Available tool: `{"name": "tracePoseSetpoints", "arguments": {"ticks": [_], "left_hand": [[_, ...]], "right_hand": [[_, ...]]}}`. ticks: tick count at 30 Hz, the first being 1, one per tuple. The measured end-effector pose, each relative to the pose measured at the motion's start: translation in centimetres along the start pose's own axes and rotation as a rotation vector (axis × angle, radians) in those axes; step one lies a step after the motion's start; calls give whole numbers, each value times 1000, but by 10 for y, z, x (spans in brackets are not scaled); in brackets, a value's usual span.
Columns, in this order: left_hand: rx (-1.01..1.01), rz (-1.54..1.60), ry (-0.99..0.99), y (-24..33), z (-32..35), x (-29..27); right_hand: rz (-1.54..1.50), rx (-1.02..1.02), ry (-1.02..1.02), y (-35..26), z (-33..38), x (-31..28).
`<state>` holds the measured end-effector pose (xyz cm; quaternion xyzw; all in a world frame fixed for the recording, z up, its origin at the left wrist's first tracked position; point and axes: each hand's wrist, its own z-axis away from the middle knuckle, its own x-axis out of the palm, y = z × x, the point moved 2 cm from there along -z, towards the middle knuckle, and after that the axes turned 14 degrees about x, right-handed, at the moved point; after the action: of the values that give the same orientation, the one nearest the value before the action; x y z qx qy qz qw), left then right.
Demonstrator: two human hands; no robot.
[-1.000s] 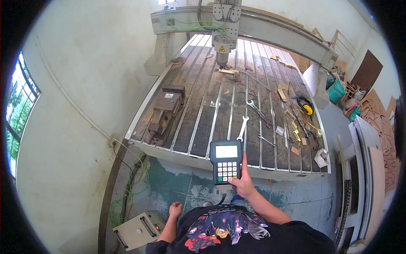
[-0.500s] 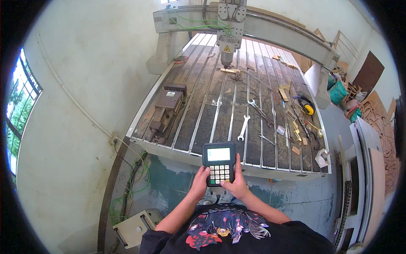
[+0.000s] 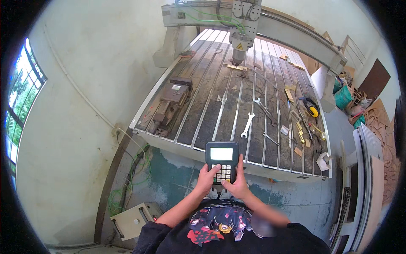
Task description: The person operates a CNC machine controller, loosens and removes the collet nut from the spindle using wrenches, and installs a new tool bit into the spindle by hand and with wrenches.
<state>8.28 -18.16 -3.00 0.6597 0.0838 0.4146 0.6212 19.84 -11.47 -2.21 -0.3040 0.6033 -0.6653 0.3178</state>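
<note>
A black handheld controller with a lit screen and light keys is held between my two hands in front of my body. My left hand grips its left side, the thumb reaching onto the upper keys below the screen. Around the right side wraps my right hand, its index finger along the edge and its thumb at the bottom keys. Beyond the controller stands a CNC router table. Its spindle hangs over a small wood strip, and I cannot tell whether the bit touches it.
On the slotted bed lie a vise, a double-ended wrench, yellow-and-black earmuffs and several wood scraps. The gantry beam spans the back. A beige metal box sits on the floor at lower left; panels lean at right.
My left thumb has moved from the controller's left edge onto its upper keys. The view has shifted slightly, so the machine appears further right. Both hands keep their hold.
</note>
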Motion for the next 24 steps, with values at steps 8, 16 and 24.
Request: {"name": "tracePoseSetpoints", "arguments": {"ticks": [8, 16, 24], "left_hand": [[-8, 77, -27, -13, 3, -12], [55, 20, -89, -2, 1, -2], [27, 20, -89, -6, 4, -4]], "right_hand": [[-22, -11, 2, -6, 4, 5], [-84, -13, 23, -9, 1, 4], [-71, -35, 18, -5, 4, 5]]}}
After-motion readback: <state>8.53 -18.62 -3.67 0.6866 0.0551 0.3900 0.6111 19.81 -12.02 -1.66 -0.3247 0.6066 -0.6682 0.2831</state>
